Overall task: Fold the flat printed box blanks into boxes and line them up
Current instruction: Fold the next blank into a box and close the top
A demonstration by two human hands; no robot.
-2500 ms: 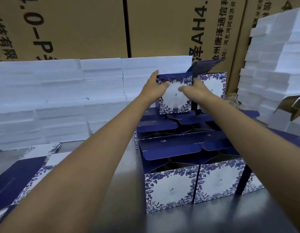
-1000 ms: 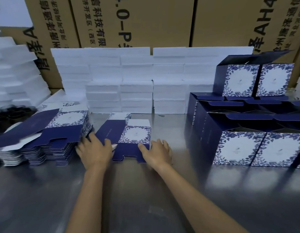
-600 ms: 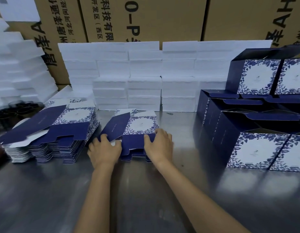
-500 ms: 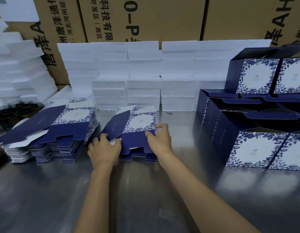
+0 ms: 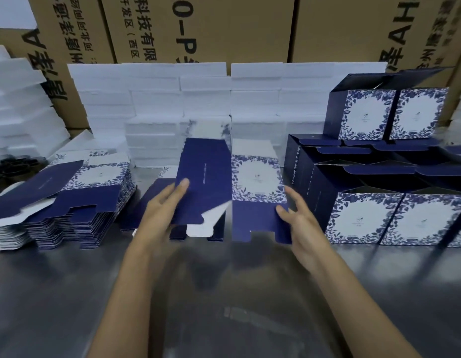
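Many flat blanks sit in a stack [image 5: 69,200] at my far left on the table [image 5: 224,293], white foam slabs [image 5: 198,99] behind them. Over a smaller pile, my left hand [image 5: 159,210] pinches the navy panel of one box blank [image 5: 232,187], thumb on top. My right hand [image 5: 299,223] grips its right edge by the floral panel, lifting it off the table. Folded boxes [image 5: 379,202] stand lined up at right.

steel table [image 5: 69,293], blank stacks [image 5: 69,208], folded boxes [image 5: 366,218], foam [image 5: 203,99]
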